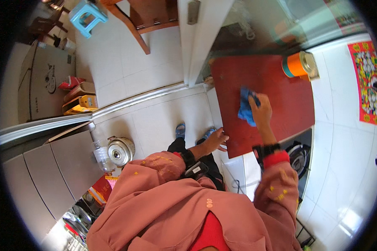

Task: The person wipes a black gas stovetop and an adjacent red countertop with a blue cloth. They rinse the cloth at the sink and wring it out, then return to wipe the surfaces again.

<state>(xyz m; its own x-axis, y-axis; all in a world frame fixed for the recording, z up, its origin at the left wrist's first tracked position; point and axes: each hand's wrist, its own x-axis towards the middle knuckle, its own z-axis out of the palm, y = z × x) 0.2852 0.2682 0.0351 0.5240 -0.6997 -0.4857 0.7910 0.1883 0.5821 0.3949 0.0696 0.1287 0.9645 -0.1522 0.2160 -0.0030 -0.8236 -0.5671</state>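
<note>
My right hand (262,108) grips a bunched blue cloth (246,110) and presses it against the dark red tabletop (279,94). The cloth spreads out to the left of my fingers. At the table's near left edge is my left hand (216,140), its fingers apart and the tips touching or just beside the edge. I see nothing held in it. An orange and green canister (297,65) with a metallic lid stands at the far right corner of the tabletop, by the wall.
A glass panel (257,34) rises behind the table, and a white tiled wall (330,109) bounds the right. A lidded metal pot (121,151) and a clear plastic bottle (102,157) stand on the floor at left. A door track (141,99) crosses the floor; beyond are a blue stool (88,17) and a wooden chair (141,29).
</note>
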